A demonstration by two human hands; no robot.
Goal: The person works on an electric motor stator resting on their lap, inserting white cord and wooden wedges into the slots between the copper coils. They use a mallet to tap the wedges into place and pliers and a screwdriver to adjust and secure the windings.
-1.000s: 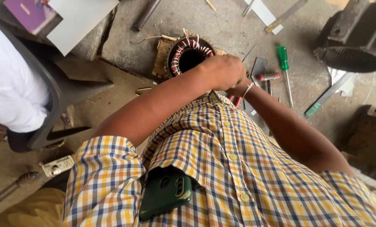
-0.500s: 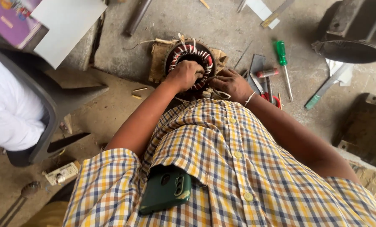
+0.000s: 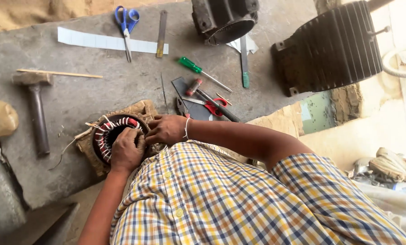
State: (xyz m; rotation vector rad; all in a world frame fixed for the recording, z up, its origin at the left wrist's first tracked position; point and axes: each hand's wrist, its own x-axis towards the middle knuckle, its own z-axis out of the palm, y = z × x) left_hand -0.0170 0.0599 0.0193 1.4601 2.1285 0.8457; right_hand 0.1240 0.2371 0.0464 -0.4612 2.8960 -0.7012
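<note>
The left hand (image 3: pixel 126 152) lies on top of the round stator (image 3: pixel 104 136), fingers pressed down into its wires. The right hand (image 3: pixel 167 129) touches the stator's right rim, fingers curled together on it.

A long, thin strip of white paper (image 3: pixel 112 42), marked off in small squares like a row of blank labels, lies flat on the grey stone floor near the top left. A pair of blue-handled scissors (image 3: pixel 126 25) rests across it. A small white paper sheet (image 3: pixel 247 44) peeks out under a dark metal casing (image 3: pixel 224 19) farther right.
</note>
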